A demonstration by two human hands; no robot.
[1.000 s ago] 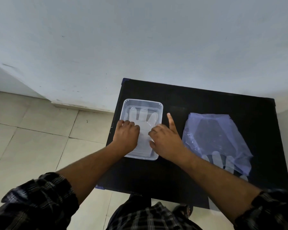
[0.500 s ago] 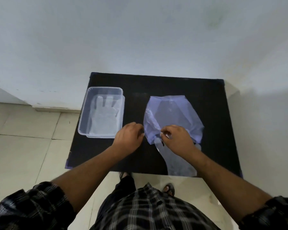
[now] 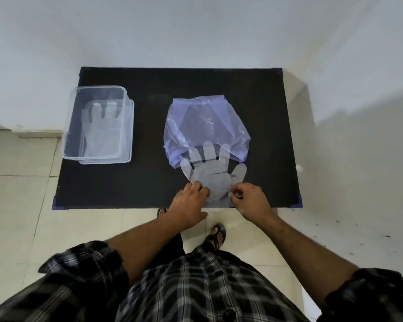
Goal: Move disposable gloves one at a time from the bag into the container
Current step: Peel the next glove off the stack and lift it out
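Head view: your left hand (image 3: 189, 203) and right hand (image 3: 250, 198) each hold a pinch grip on the cuff of a glove (image 3: 209, 175), half out of the bag (image 3: 206, 129) at table (image 3: 149, 182) centre. Draw it toward six o'clock evenly, then carry it to the container (image 3: 99, 124) at nine o'clock.

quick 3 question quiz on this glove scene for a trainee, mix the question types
1. True or false: the clear rectangular plastic container already holds a glove.
2. What does each hand pinch? A) the translucent purple plastic bag B) the cuff of the thin clear disposable glove C) the container's rim
3. Fill in: the glove's fingertips lie under the bag's ___.

Key: 1 true. 2 B: left hand and right hand pinch the cuff sides. 3 open edge.
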